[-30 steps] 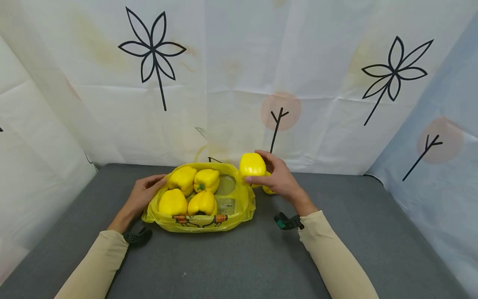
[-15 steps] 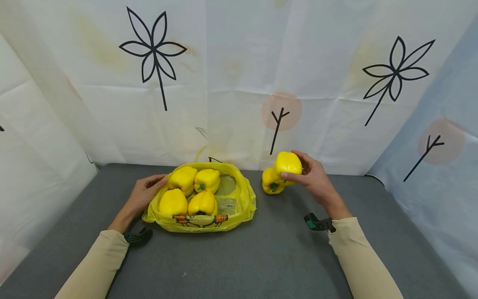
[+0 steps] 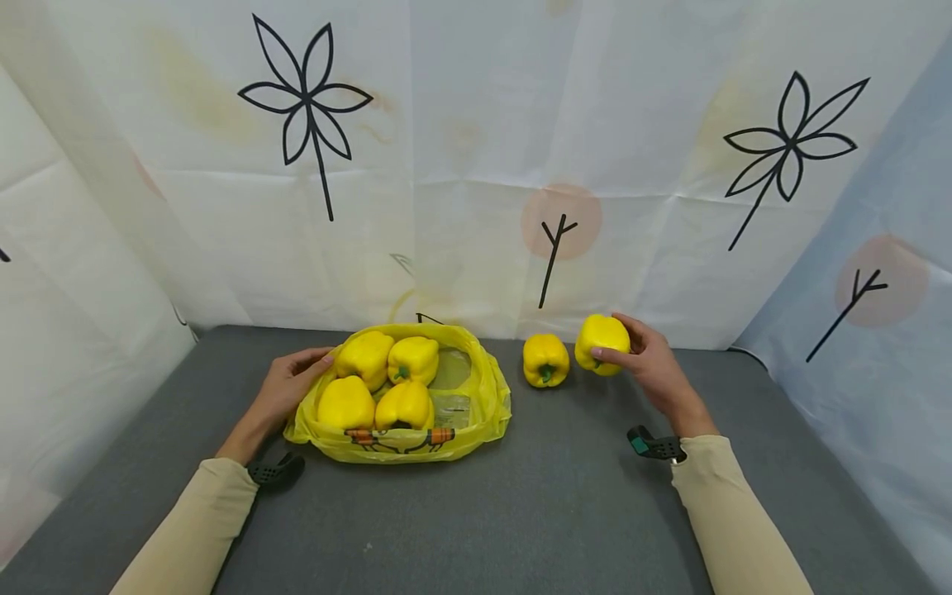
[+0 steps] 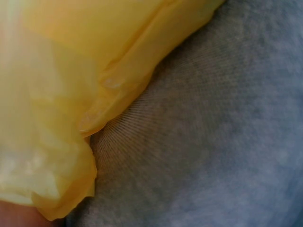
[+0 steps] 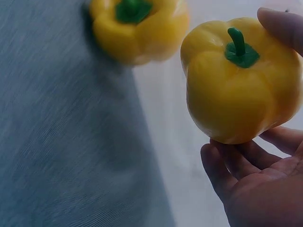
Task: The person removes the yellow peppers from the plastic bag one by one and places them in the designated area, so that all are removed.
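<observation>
My right hand [image 3: 658, 368] holds a yellow bell pepper [image 3: 601, 340] at the right rear of the table, thumb on the near side and fingers behind. In the right wrist view, the held pepper [image 5: 222, 94] shows its green stem, with fingertips under it. Just left of it a second yellow bell pepper [image 3: 545, 355] sits on the table, stem toward me. My left hand [image 3: 283, 388] holds the left rim of a yellow plastic bag [image 3: 483, 413]. Several yellow bell peppers [image 3: 345, 402] lie in the bag's left and middle. Creased bag film [image 4: 57, 94] fills much of the left wrist view.
A dark grey cloth covers the table [image 3: 446, 529]. A pale printed curtain [image 3: 476, 248] hangs right behind the table's rear edge, and more fabric closes off both sides. Dark bands [image 3: 654, 444] are on both wrists.
My right hand has carried the bell pepper rightward from beside the bag, past the other pepper, and lowered it. That other pepper, first partly hidden, now shows fully. My left hand stays put.
</observation>
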The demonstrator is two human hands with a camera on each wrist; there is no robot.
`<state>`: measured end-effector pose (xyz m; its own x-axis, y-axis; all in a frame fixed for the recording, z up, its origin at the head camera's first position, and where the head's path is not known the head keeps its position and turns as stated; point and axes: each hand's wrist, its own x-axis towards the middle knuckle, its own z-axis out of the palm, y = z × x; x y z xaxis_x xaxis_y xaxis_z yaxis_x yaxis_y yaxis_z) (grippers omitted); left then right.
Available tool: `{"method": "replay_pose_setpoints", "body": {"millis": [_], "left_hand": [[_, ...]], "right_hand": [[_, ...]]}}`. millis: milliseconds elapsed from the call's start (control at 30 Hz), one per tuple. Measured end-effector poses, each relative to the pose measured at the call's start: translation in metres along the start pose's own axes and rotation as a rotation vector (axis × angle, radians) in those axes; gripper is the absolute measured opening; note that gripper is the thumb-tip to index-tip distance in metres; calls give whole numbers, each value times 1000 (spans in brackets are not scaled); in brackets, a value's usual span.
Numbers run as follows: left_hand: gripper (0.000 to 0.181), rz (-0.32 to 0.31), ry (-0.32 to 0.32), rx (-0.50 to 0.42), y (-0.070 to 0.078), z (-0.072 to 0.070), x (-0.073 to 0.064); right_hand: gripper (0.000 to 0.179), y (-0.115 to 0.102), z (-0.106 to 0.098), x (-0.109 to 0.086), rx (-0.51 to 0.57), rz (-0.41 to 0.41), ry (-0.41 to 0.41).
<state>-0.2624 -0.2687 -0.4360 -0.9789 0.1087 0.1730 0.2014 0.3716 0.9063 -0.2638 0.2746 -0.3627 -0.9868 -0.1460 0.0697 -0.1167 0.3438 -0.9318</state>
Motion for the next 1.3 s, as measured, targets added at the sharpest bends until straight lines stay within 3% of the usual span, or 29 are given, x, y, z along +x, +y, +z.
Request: {"method": "replay_pose_setpoints", "body": {"millis": [267,500,1300], "left_hand": [[53,1,4,15,-1,1,1],[51,3,2,6,2,0,-1],[52,14,5,20,0,1,1]], "right_hand": [[86,28,-1,6,2,35,-53],[87,39,3,10,1,48,-79],[88,43,11,11,-5,64,-89]]}}
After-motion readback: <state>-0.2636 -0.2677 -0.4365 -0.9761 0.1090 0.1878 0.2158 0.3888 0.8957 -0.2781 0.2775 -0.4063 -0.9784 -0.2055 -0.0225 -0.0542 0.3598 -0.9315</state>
